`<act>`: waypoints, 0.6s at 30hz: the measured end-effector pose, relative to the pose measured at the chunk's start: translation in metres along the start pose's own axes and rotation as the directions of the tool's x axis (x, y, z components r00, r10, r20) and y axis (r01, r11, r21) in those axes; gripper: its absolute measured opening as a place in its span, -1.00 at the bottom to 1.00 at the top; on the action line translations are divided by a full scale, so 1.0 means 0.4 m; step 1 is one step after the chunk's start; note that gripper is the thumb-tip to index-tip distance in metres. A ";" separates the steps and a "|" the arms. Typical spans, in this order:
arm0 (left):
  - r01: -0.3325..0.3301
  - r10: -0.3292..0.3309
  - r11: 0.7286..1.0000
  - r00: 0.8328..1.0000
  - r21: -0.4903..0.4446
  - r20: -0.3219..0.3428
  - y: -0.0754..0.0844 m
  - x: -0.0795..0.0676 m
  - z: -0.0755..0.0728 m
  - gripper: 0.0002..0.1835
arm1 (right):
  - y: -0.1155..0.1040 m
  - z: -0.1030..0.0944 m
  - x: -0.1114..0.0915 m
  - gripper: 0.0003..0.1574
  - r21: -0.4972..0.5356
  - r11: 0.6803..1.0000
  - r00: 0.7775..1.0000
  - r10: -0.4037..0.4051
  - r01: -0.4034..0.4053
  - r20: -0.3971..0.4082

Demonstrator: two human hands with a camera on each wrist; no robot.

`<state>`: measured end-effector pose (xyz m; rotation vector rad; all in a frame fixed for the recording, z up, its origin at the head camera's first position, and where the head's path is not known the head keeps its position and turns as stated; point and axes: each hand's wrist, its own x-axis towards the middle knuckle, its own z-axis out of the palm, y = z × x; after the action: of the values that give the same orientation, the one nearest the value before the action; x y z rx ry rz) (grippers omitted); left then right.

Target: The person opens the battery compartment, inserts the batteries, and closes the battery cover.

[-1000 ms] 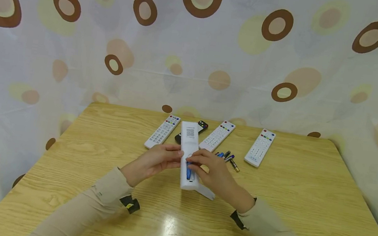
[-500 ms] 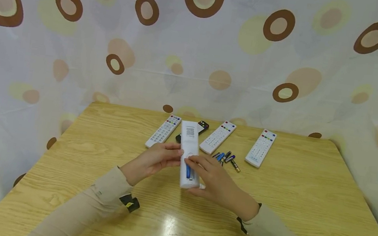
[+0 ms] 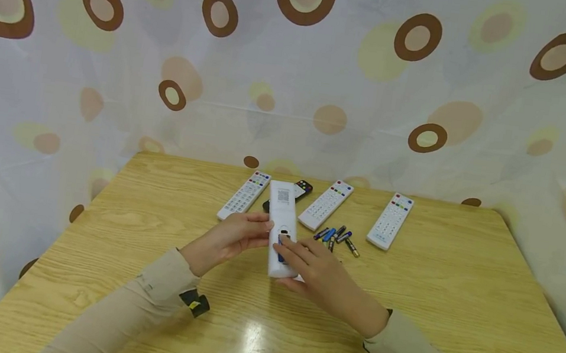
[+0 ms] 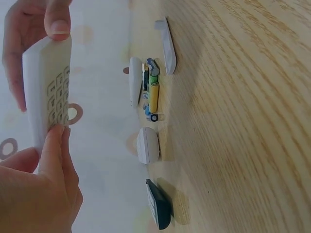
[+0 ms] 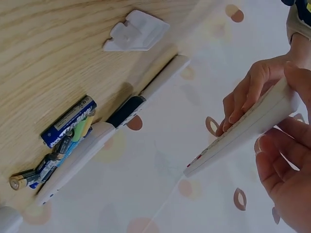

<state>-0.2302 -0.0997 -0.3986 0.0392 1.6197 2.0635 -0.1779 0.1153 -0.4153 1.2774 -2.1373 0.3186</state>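
In the head view, the right grip (image 3: 321, 274) covers part of a blue battery (image 3: 280, 256) in the held remote (image 3: 283, 215), whose body hides the middle of the black remote (image 3: 304, 188). The held remote's square code (image 3: 283, 195) is too small to read. The lower left corner of the right wrist view cuts off a white object (image 5: 8, 221).

Your left hand (image 4: 43, 191) grips a white remote (image 4: 43, 87); your right hand (image 4: 29, 19) touches its end. Batteries (image 4: 153, 97) lie on the surface (image 4: 243, 126).
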 end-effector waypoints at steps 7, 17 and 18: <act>0.015 -0.015 1.000 1.000 0.018 -0.023 -0.005 0.002 -0.007 -0.51 | 0.040 -0.012 -0.014 -0.38 0.251 0.964 0.996 0.077 -0.086 0.044; 0.026 -0.025 1.000 0.998 0.007 -0.063 -0.011 0.001 -0.027 -0.51 | 0.178 -0.036 -0.058 -0.78 0.256 0.833 0.867 0.438 -0.491 0.237; 0.028 -0.027 1.000 0.998 0.007 -0.061 -0.012 0.001 -0.027 -0.51 | 0.192 -0.033 -0.062 -0.79 0.228 0.820 0.843 0.466 -0.525 0.267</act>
<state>-0.2323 -0.1086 -0.4063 -0.0438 1.6555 2.0564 -0.2301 0.1779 -0.4123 0.8968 -2.6665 0.7831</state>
